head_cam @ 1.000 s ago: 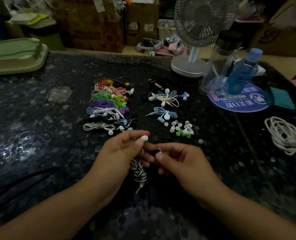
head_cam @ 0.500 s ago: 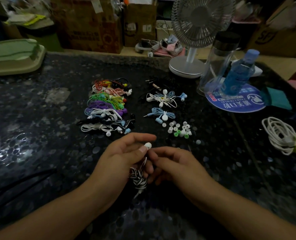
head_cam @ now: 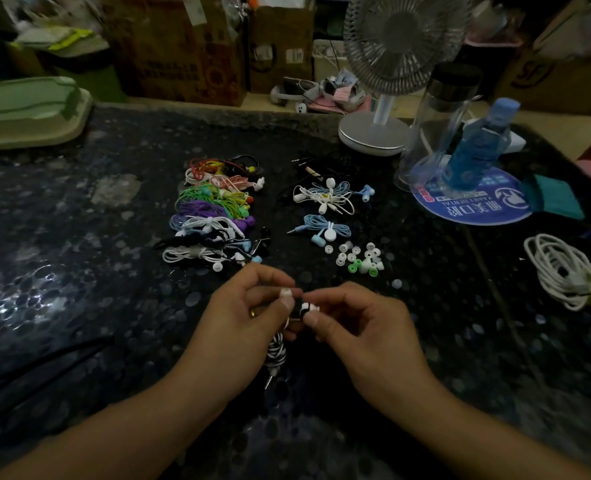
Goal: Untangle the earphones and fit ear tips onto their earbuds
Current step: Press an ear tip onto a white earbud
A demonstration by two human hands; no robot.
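Note:
A black-and-white striped earphone bundle hangs between my hands over the dark table, its plug pointing down. My left hand pinches a white ear tip between thumb and forefinger and holds the bundle's cord. My right hand pinches the striped earbud right beside that tip. A pile of loose white and green ear tips lies beyond my hands. Coloured coiled earphones sit in a stack at the left, and white and blue ones lie at the right.
A desk fan, a clear jar and a blue bottle on a round blue mat stand at the back right. A white cable coil lies at the right edge. A green tray sits far left.
My right hand has brought the striped earbud up to the ear tip in my left hand, and both hands have drawn together. The camera view has shifted slightly.

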